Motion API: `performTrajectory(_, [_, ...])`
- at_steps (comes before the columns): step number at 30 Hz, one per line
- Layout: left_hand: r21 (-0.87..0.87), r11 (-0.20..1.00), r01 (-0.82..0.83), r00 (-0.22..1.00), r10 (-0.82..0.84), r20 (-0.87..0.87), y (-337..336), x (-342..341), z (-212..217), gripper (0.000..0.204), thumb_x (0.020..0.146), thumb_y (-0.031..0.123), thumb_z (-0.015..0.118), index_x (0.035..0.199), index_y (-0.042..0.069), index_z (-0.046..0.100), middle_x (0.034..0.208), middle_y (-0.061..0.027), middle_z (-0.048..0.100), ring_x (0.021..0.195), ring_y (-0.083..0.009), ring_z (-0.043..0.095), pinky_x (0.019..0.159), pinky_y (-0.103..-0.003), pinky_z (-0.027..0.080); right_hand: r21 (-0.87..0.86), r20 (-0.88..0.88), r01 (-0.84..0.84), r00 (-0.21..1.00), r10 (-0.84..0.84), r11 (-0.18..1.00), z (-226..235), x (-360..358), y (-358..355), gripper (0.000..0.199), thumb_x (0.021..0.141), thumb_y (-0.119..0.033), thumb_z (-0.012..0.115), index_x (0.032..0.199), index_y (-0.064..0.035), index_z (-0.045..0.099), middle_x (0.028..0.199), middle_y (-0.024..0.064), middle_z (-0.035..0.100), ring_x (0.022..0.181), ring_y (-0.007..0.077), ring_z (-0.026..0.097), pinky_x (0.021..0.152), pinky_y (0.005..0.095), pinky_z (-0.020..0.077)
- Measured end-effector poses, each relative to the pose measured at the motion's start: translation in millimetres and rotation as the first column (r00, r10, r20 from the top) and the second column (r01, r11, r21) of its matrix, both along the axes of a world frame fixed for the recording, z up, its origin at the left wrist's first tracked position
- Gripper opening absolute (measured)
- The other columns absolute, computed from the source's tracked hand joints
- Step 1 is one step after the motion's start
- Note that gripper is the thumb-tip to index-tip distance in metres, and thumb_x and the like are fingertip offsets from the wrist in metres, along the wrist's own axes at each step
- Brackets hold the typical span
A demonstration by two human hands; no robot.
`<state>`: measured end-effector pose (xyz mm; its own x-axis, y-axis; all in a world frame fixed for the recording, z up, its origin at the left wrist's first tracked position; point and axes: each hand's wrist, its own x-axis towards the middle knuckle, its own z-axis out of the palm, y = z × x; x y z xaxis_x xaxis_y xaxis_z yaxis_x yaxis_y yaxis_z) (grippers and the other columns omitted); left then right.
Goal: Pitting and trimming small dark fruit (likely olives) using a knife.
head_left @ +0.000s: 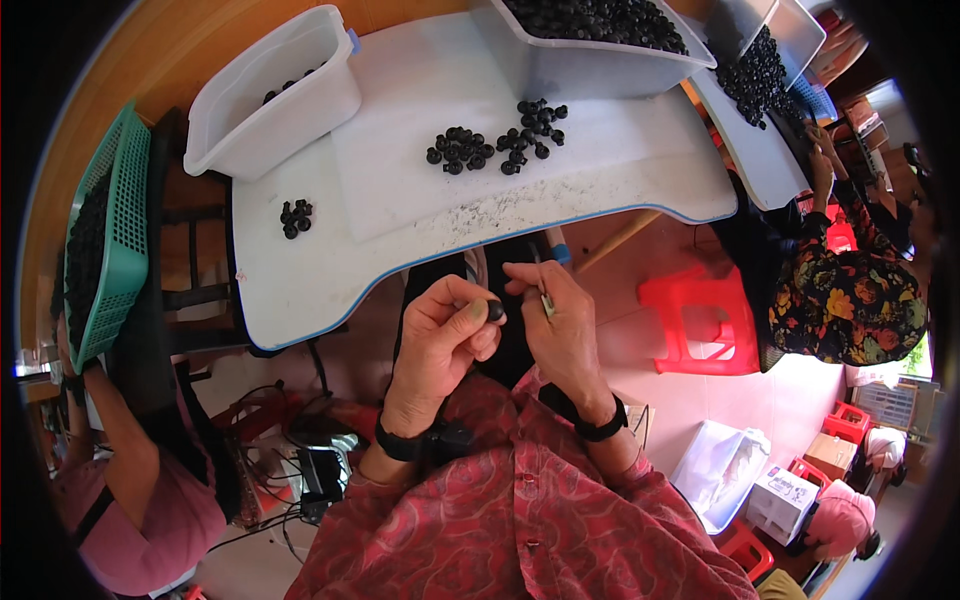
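Note:
Pinched between the thumb and fingers of my left hand (440, 335) is a small round black part (495, 310), rubber-like in look. My right hand (562, 325) is just beside it, fingers curled around a thin pale tool (547, 304) whose tip I cannot make out. Both hands are above my lap, in front of the white table's blue-trimmed edge. On the tabletop (400, 200) lie two neighbouring clusters of similar black parts (460, 150), with a smaller group (296, 218) to the left. Dark crumbs are scattered near the edge.
A white tub (215, 115) with a few black parts stands at the back left, a fuller grey bin (600, 70) at the back right. A green basket (125, 230) is far left. Co-workers sit on both sides. A red stool (705, 320) stands at right.

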<state>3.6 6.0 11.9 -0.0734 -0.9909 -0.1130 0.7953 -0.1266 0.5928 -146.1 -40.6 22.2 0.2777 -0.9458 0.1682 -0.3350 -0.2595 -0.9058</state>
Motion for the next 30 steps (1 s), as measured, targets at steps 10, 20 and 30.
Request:
performTrajectory(10, [0.130,0.979,-0.157,0.987,0.150,0.060,-4,-8,-9,0.008,0.092,0.011,0.060,0.093,0.003,0.060,0.069,-0.0026,0.057,0.060,-0.0094,0.052,0.052,-0.024,0.043,0.274,0.437,-0.091,0.899,-0.039,0.957,-3,11,12,0.019,0.086,-0.003,0.065,0.104,-0.0003,0.063,0.094,0.0041,0.060,0.076,0.0073,0.056,0.065,0.0220,0.0475])
performTrajectory(20, [0.153,0.975,-0.161,0.987,0.160,0.018,-5,-11,-11,0.013,0.093,0.013,0.058,0.096,0.001,0.061,0.069,-0.0018,0.056,0.059,-0.0087,0.051,0.052,-0.023,0.043,0.041,0.327,0.023,0.944,-0.035,0.999,-5,16,13,0.012,0.085,-0.002,0.066,0.096,0.0004,0.063,0.086,0.0048,0.060,0.074,0.0087,0.058,0.062,0.0209,0.0477])
performTrajectory(30, [0.195,0.975,-0.104,0.990,0.081,0.119,-7,-4,-9,0.019,0.094,0.023,0.058,0.085,0.006,0.058,0.066,-0.0011,0.055,0.047,-0.0063,0.046,0.041,-0.019,0.036,0.231,0.428,-0.128,0.904,0.017,0.965,-5,18,10,0.011,0.089,-0.003,0.061,0.098,0.0025,0.057,0.076,0.0050,0.061,0.068,0.0089,0.059,0.060,0.0223,0.0487])
